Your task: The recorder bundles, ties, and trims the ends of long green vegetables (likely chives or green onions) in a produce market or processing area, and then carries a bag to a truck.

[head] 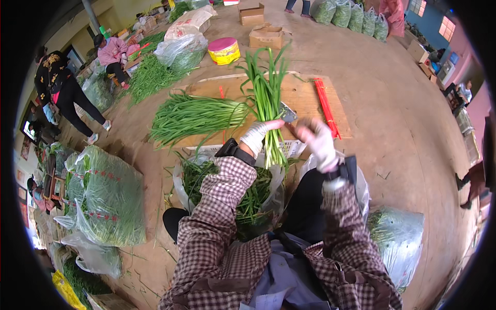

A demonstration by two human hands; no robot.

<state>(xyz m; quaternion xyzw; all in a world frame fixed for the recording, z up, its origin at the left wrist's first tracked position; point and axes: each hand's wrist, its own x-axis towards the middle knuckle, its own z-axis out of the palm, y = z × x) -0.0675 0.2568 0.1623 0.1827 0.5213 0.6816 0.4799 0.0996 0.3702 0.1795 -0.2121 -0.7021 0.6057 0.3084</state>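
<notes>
My left hand [260, 135], in a pale fingerless glove, grips a bunch of green leafy stalks [267, 97], likely garlic chives, held upright with the pale ends down. My right hand [316, 141], gloved and blurred, is just right of the bunch; whether it holds anything is unclear. Beside it a cleaver [287, 113] with a dark blade lies partly behind the bunch, its handle pointing towards my right hand. A larger pile of the same stalks [199, 114] rests on the left of the wooden board [306, 93]. Red ties [326, 108] lie on the board's right side.
An open plastic bag of green leaves [252, 193] stands between my knees. Large filled bags [112, 197] stand at left, another wrapped bundle [395, 240] at right. Beyond the board are a yellow tub [224, 52] and cardboard boxes [266, 37]. Other people are at the far left.
</notes>
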